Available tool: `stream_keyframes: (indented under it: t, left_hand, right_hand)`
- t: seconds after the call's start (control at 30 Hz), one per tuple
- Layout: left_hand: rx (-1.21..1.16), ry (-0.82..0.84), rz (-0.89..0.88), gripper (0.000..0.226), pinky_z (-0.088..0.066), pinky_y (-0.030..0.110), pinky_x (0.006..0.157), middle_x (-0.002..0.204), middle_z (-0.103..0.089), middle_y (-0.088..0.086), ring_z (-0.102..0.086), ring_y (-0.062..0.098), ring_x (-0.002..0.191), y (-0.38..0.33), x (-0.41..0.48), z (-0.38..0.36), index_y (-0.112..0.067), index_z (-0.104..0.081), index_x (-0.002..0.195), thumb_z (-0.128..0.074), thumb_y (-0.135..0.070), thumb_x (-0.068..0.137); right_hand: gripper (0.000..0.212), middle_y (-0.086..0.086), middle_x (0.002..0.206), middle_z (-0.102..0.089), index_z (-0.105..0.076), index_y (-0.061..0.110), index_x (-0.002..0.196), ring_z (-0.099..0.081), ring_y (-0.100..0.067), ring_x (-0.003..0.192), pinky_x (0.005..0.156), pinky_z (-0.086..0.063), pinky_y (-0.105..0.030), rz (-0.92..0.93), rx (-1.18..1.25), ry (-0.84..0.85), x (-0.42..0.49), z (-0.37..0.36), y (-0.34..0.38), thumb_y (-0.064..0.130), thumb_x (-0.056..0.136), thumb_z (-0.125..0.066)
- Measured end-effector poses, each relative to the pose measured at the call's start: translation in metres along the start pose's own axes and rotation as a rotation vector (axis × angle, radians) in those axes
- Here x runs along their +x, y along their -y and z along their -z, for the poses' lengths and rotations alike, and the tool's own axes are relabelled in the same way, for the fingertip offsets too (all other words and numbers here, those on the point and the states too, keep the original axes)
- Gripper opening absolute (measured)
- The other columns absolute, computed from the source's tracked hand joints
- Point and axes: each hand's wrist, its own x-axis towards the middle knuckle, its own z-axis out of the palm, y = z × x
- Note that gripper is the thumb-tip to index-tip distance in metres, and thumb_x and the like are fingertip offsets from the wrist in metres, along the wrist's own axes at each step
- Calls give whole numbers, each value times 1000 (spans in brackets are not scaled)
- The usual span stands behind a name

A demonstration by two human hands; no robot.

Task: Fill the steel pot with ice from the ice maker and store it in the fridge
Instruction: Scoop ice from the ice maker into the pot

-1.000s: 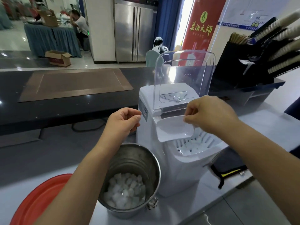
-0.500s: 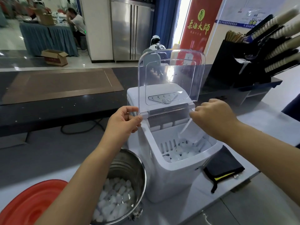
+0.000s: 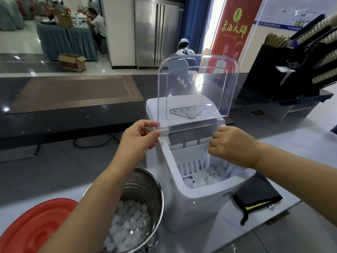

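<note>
The steel pot [image 3: 148,187] stands at the lower left of the white counter, with ice cubes [image 3: 127,227] filling its lower part. Right of it is the white ice maker [image 3: 191,207], its clear lid [image 3: 198,84] raised upright and ice [image 3: 209,177] lying in its basket. My left hand [image 3: 140,139] pinches the lid's lower left corner at the hinge. My right hand [image 3: 235,147] is curled at the lid's lower right corner, over the basket; its grasp is hidden. A steel fridge [image 3: 156,31] stands far back.
A red round lid or basin [image 3: 36,230] lies left of the pot. A black cloth [image 3: 255,194] lies right of the ice maker. A black rack of cups [image 3: 295,66] stands at the back right, and a dark raised counter [image 3: 73,110] runs behind.
My right hand lowered the white scoop from above the pot into the ice maker's basket. My left hand rose to the lid's left corner. The view shifted, so the pot sits lower left.
</note>
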Motion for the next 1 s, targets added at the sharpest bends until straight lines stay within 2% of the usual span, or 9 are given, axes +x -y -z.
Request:
stream_keyframes:
  t: [0.2,0.3,0.37,0.5,0.6,0.63,0.77,0.9,1.0]
  left_hand:
    - [29,-3,1,15,-50,17,61,72,-64,0,-62,5,65,3,3,-1,-16,-64,103,-62,-12,88]
    - [36,-4,4,14,-49,18,61,72,-64,0,-61,4,62,3,4,-2,-17,-64,101,-63,-11,88]
    - [39,-2,5,14,-49,17,60,71,-63,0,-59,4,60,4,6,-2,-16,-64,101,-63,-11,88]
    - [33,4,13,14,-49,17,58,71,-62,4,-57,9,60,5,7,-2,-17,-63,100,-63,-10,88]
    - [26,4,8,13,-50,16,57,71,-62,6,-56,10,60,5,7,-2,-17,-63,99,-63,-9,88]
    - [27,4,4,13,-50,16,57,71,-62,6,-56,10,59,5,7,-3,-16,-64,99,-63,-9,88]
    - [29,10,-1,13,-48,15,56,70,-62,5,-56,8,58,6,8,-3,-16,-63,99,-62,-10,88]
    - [21,10,0,12,-48,15,55,68,-61,6,-55,8,57,6,8,-3,-17,-63,98,-62,-9,88]
    - [12,7,-6,12,-49,15,55,68,-60,7,-55,10,58,6,7,-4,-17,-63,97,-62,-8,88]
  right_hand:
    - [30,3,50,-58,-64,19,54,-53,-18,44,42,-46,-24,-40,157,81,10,-2,-3,1,48,-87]
    - [32,5,48,-58,-64,21,52,-54,-18,43,43,-33,-17,-44,163,122,15,1,-5,5,42,-90]
    - [32,5,48,-58,-64,21,51,-55,-18,42,45,-26,-17,-37,172,138,15,0,-6,11,41,-93]
    - [29,6,49,-57,-61,22,52,-55,-17,44,43,-23,-18,-103,245,162,15,-6,-4,16,54,-89]
    - [7,0,75,-66,-66,21,76,-59,-23,69,50,-24,-21,-173,301,256,17,-7,2,17,82,-66]
    - [10,0,85,-67,-66,22,84,-55,-22,75,50,-23,-22,-197,316,295,17,-7,4,19,88,-57]
    - [13,3,91,-66,-64,24,89,-46,-17,76,64,-32,-21,-281,398,369,20,-9,11,24,91,-51]
    - [15,3,90,-67,-67,23,92,-53,-18,79,65,-33,-21,-345,469,343,21,-5,11,24,91,-52]
    - [15,3,91,-67,-69,22,94,-53,-18,81,61,-33,-22,-391,532,339,22,-3,17,23,90,-54]
